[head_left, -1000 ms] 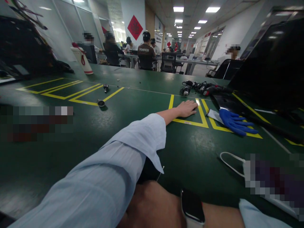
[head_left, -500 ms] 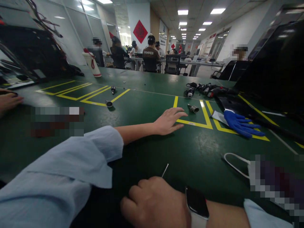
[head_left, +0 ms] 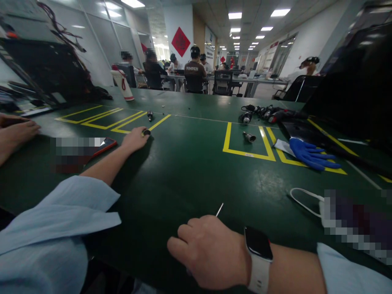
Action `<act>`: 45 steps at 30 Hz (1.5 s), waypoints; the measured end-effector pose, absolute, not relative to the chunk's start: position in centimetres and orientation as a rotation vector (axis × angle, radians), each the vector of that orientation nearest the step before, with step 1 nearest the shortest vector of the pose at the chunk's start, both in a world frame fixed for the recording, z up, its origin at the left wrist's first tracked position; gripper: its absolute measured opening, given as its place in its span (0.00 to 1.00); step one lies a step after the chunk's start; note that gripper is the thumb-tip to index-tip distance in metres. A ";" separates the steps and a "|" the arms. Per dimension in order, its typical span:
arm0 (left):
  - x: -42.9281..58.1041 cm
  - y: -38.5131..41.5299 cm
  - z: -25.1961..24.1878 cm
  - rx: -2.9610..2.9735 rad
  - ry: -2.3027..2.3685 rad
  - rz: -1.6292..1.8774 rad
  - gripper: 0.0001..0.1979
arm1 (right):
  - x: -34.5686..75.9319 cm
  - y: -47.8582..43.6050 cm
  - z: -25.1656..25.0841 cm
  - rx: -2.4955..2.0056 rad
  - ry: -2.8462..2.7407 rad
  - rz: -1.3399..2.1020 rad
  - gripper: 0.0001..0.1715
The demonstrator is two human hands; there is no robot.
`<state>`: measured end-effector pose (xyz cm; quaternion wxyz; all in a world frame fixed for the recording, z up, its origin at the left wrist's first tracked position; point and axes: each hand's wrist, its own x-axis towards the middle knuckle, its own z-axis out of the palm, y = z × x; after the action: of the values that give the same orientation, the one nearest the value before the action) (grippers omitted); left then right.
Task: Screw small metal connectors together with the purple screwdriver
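Observation:
My left hand (head_left: 136, 139) reaches out over the green table at left, its fingers closed around a small cup-shaped metal part (head_left: 146, 132) by a yellow tape line. Another small dark metal fitting (head_left: 150, 116) lies just beyond it. Near the table's front edge, my right hand (head_left: 208, 250) rests in a loose fist, back of the hand up, with a watch on the wrist. A thin metal rod (head_left: 219, 209) sticks out past its knuckles; the rest is hidden under the hand. A metal part with a narrow shank (head_left: 249, 137) lies inside the right-hand taped box.
At right are a blue glove (head_left: 312, 154), tangled black tools and cables (head_left: 263, 113) and a white loop strap (head_left: 301, 202). A red-edged phone-like object (head_left: 104, 147) lies at left, near another person's hand (head_left: 18, 132). A white bottle (head_left: 123, 85) stands at the back left.
My left hand has swung left from beside the right-hand taped box and closed on the cup-shaped metal part. My right hand stays a fist near the front edge, the view shifting slightly.

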<state>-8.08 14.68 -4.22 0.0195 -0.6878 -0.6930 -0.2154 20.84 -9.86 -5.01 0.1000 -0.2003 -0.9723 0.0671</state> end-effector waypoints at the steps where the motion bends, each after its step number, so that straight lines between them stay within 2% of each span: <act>1: -8.0 14.6 -4.4 -2.144 -2.158 -0.627 0.17 | 20.8 -9.9 -5.0 -0.592 -2.872 0.196 0.08; 6: -7.3 13.6 -4.5 -2.141 -2.141 -0.527 0.20 | 20.9 -9.9 -4.9 -0.583 -2.876 0.209 0.08; 13: -2.2 9.3 -4.2 -2.384 -1.970 -0.480 0.19 | 21.4 -10.1 -4.6 -0.551 -2.880 0.175 0.07; 18: 3.0 3.9 -4.5 -2.772 -1.573 -0.585 0.18 | 22.4 -9.7 -3.9 -0.623 -2.778 0.051 0.10; 24: 4.9 -0.1 -4.3 -3.023 -1.087 -0.473 0.15 | 24.4 -9.0 -3.9 -0.724 -2.613 0.028 0.12; 34: 5.0 0.2 -4.6 -3.126 -1.161 -0.480 0.13 | 25.3 -8.6 -4.8 -0.900 -2.599 0.137 0.12; 37: 4.9 0.0 -4.9 -3.127 -1.118 -0.489 0.19 | 25.2 -8.6 -4.7 -0.914 -2.584 0.133 0.12; 40: 4.8 0.0 -4.9 -3.115 -1.060 -0.429 0.21 | 25.6 -8.5 -4.2 -0.932 -2.468 0.061 0.16; 43: 4.8 0.0 -4.8 -3.118 -1.063 -0.395 0.15 | 26.2 -8.3 -3.3 -0.959 -2.328 0.033 0.26; 45: 4.7 0.1 -4.8 -3.124 -1.086 -0.466 0.13 | 26.5 -8.3 -2.8 -0.949 -2.210 0.132 0.29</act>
<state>4.72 0.13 -4.85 -0.0992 -0.9307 -0.3235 -0.1389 26.53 -8.32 -2.84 0.3580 -0.3679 -0.8566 0.0512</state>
